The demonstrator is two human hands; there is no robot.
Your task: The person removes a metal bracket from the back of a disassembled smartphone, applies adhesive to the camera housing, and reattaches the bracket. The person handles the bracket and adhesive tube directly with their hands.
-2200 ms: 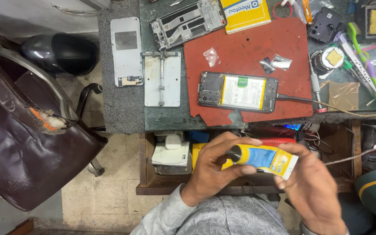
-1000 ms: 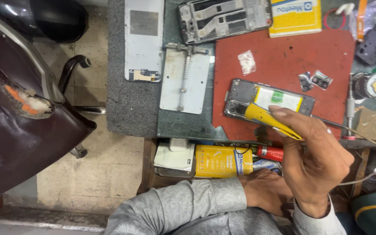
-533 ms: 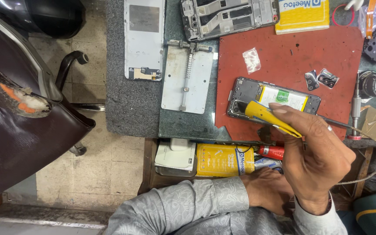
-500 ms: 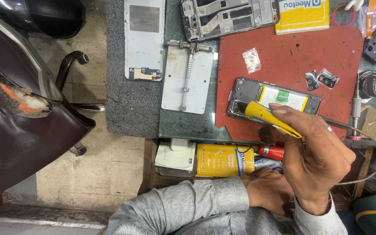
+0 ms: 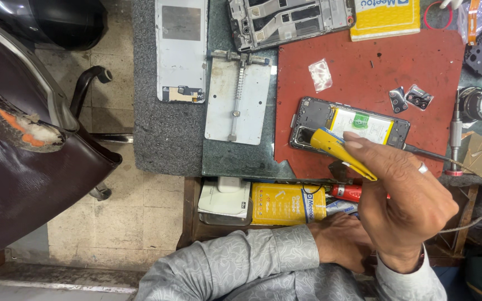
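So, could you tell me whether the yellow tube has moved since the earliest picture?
Yes. The yellow tube went up from below the bench edge to the opened phone on the red mat, held by the right hand.

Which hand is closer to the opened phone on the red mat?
The right hand. It holds a yellow tube with its tip over the opened phone. The left hand sits lower, near the person's body, below the table edge and away from the phone.

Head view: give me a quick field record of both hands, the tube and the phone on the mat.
right hand: grips yellow tube, nozzle over opened phone
left hand: low by the open drawer, holds nothing visible
opened phone: back off, battery showing, flat on red mat
near phone: two small camera parts, small clear bag
left of mat: metal holder plate
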